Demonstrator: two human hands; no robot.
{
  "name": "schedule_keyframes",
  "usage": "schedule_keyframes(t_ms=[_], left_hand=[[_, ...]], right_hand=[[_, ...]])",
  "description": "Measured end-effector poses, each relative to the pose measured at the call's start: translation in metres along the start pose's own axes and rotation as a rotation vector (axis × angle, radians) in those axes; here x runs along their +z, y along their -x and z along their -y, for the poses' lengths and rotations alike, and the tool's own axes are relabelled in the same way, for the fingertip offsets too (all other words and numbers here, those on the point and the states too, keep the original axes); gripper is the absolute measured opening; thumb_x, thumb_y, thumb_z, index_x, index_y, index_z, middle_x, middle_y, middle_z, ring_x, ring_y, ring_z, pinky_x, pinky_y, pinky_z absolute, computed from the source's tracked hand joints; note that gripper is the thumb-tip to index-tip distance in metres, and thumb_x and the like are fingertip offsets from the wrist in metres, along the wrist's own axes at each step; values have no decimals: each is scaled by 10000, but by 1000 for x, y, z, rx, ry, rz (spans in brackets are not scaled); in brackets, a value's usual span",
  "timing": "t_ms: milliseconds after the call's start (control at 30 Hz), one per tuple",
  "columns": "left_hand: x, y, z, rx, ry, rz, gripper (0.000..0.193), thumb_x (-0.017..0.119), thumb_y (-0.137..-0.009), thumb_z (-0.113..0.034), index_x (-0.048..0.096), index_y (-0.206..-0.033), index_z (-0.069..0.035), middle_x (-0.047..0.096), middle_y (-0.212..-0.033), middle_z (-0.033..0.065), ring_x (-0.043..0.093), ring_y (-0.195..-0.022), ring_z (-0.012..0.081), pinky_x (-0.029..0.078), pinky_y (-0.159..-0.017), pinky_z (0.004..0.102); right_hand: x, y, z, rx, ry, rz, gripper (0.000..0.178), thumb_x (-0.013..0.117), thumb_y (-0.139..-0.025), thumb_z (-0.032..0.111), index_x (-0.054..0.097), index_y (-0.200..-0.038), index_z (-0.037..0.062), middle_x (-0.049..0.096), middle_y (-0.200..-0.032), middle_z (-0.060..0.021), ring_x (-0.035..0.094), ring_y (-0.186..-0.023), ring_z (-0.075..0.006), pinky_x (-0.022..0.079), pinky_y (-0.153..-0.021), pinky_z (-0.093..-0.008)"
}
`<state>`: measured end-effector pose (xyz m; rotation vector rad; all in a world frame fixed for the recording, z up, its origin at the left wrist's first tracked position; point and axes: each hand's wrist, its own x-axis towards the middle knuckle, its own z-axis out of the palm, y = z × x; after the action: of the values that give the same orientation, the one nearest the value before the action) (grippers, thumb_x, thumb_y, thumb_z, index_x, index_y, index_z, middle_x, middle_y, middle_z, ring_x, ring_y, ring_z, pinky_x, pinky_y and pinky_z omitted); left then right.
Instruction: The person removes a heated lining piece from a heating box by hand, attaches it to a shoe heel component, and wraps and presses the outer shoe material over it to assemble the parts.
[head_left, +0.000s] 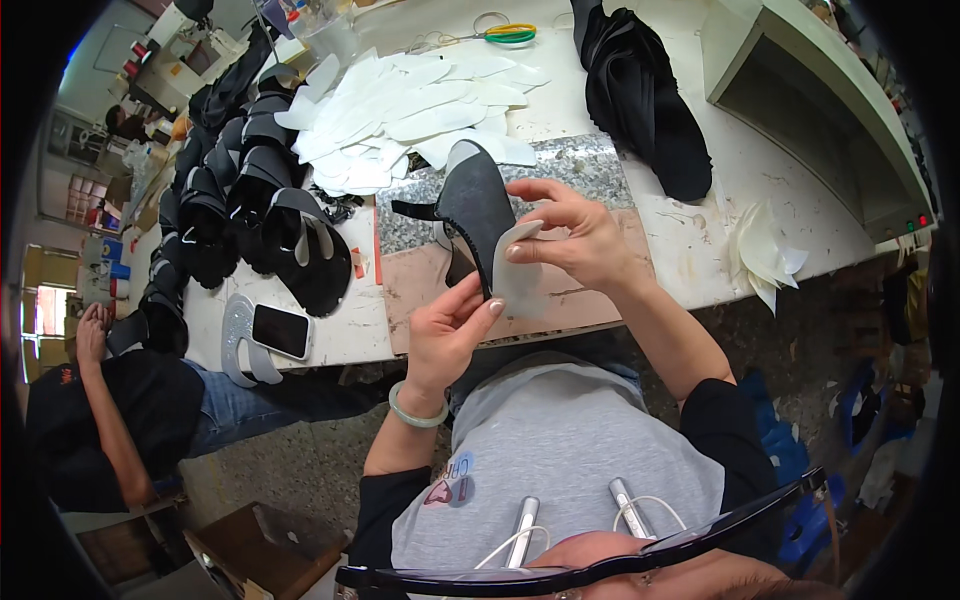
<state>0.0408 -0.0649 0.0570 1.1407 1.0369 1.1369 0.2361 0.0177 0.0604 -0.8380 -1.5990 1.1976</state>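
Above the table's front edge I hold a sandal [474, 205] tilted, its dark grey bottom facing up. A stitched black edge runs along it, and a black strap sticks out to the left. My left hand [447, 335] pinches its near end between thumb and fingers. Between the thumb and fingers of my right hand [575, 238] is a thin white sole-shaped sheet [517, 270], bent up at its edge. The sheet lies against the near right side of the sandal. Part of the sandal's upper is hidden underneath.
White sole-shaped sheets [400, 105] lie piled at the back. Several black sandals [300, 250] stand at left, near a phone [281, 331]. Black pieces [650, 110] and a grey box-like machine [800, 110] are at right. Another person's arm [105, 410] shows far left.
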Motion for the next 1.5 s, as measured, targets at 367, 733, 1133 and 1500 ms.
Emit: schedule_keyframes(t_ms=[367, 733, 1133, 1500], left_hand=[[-11, 6, 1, -32, 123, 16, 337, 607, -865, 20, 543, -1189, 91, 657, -1021, 113, 627, -892, 116, 509, -747, 206], [-17, 0, -1, -88, 46, -97, 135, 652, -869, -63, 621, -967, 23, 665, -883, 53, 610, -798, 88, 489, -717, 214], [13, -55, -23, 258, 269, -244, 273, 615, -906, -131, 522, -1120, 12, 643, -965, 86, 644, -834, 145, 550, -717, 275], [19, -85, -72, 113, 473, -60, 267, 587, -928, -194, 511, -1064, 22, 646, -901, 92, 664, -735, 153, 582, -618, 289]], right_hand=[[19, -4, -5, 366, -391, 134, 229, 780, -728, 66, 680, -928, 12, 673, -808, -40, 618, -751, -87, 502, -698, -229], [13, -21, 17, 416, -502, -96, 274, 541, -955, 298, 550, -1040, 37, 613, -868, -30, 575, -735, -93, 502, -679, -242], [11, 1, 29, -119, 110, -124, 321, 798, -745, 208, 562, -842, 12, 620, -757, -31, 580, -725, -86, 460, -606, -241], [-5, -26, 54, 121, -233, -114, 527, 768, -779, 126, 396, -1130, -2, 648, -707, -101, 608, -618, -97, 451, -524, -207]])
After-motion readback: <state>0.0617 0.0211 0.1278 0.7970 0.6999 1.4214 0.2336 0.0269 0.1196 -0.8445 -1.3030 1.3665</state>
